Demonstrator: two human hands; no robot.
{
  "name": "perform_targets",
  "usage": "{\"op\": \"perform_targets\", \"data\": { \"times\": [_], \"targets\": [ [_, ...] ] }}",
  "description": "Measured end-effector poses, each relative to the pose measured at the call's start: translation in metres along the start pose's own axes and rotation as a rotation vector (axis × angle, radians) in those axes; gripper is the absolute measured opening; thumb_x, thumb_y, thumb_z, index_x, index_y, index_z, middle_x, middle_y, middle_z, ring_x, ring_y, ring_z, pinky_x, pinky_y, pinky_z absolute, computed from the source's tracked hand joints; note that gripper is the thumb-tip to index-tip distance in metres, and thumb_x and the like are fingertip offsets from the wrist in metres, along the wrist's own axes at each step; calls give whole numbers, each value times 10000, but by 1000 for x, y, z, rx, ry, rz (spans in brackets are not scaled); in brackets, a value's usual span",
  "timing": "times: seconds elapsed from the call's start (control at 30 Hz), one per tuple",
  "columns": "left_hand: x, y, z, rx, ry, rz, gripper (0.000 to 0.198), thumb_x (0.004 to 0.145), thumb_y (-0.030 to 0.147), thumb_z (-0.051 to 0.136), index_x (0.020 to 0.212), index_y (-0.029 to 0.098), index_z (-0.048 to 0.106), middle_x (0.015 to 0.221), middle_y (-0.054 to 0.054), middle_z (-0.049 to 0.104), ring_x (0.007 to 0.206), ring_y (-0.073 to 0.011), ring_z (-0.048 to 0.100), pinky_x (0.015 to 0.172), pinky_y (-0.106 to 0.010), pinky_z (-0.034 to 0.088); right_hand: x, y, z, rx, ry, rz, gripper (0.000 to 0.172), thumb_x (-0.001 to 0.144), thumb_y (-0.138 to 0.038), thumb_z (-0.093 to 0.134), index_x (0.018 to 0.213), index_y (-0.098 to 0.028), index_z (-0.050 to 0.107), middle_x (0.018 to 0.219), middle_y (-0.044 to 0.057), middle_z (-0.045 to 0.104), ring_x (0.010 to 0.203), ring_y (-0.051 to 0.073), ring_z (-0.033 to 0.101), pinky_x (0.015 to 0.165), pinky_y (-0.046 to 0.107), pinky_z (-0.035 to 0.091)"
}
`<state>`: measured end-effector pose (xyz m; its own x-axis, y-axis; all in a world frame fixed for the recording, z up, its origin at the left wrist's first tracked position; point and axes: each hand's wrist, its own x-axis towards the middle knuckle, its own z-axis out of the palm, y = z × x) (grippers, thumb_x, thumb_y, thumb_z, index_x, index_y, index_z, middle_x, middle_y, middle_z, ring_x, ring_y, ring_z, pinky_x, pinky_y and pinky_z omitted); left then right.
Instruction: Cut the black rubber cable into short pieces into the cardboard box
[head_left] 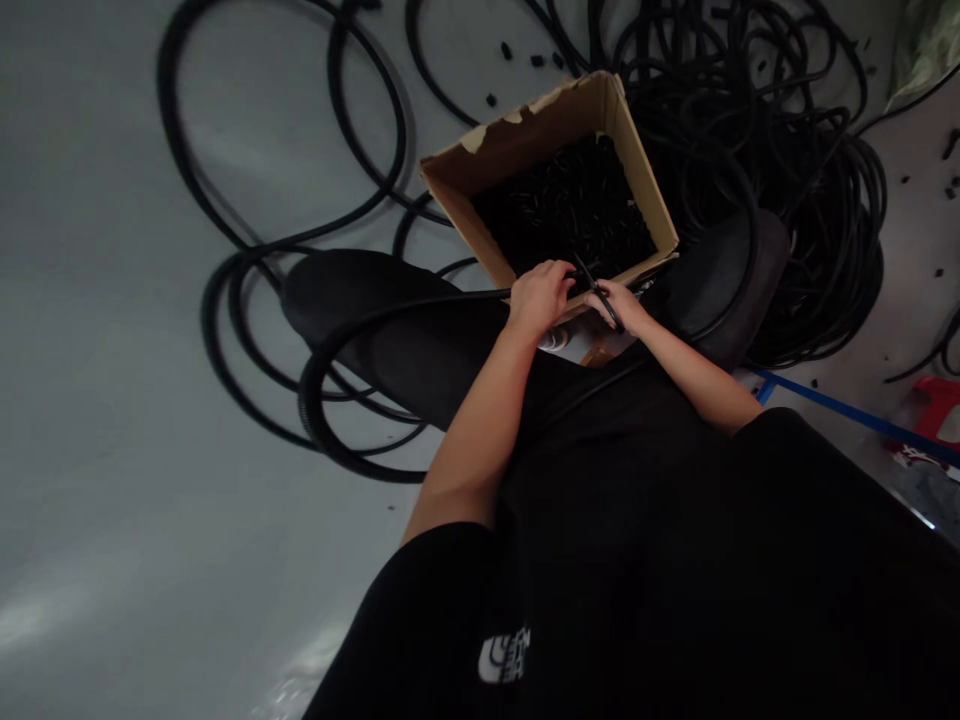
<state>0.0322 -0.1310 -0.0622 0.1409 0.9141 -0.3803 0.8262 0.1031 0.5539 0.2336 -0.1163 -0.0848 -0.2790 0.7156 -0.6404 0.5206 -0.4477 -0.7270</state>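
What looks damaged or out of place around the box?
The far rim of the cardboard box looks torn, ragged with pale patches. Small black pieces lie scattered on the floor beyond it, possibly strays, since dark bits are heaped inside.

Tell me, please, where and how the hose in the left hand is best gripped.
Probably by the nearly straight stretch of hose beside the left hand, from above: it runs exposed over the thigh there, bends into a loop farther back, and has the dark tool close by beyond the hand.
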Motion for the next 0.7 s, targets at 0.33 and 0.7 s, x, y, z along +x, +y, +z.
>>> {"op": "perform_targets", "data": {
  "times": [0.33,0.7],
  "targets": [
    [3,-5,5,-19,28,-34,326,1211,202,596,1481,212,779,1558,-248,829,1498,-414,763,1318,-577,595,2,7,2,-151,99,-107,243,1016,-216,743,836,-251,584,777,-11,611,829,196,645,736,241,456],
    [9,-16,14,-102,98,-70,439,1131,173,725,1566,228,704,1394,-180,829,1383,-366,800,1225,-501,665,11,17,13,-27,-67,-27,227,1062,-248,843,1064,-261,617,880,-29,688,827,205,748,840,299,646]
  ]
}}
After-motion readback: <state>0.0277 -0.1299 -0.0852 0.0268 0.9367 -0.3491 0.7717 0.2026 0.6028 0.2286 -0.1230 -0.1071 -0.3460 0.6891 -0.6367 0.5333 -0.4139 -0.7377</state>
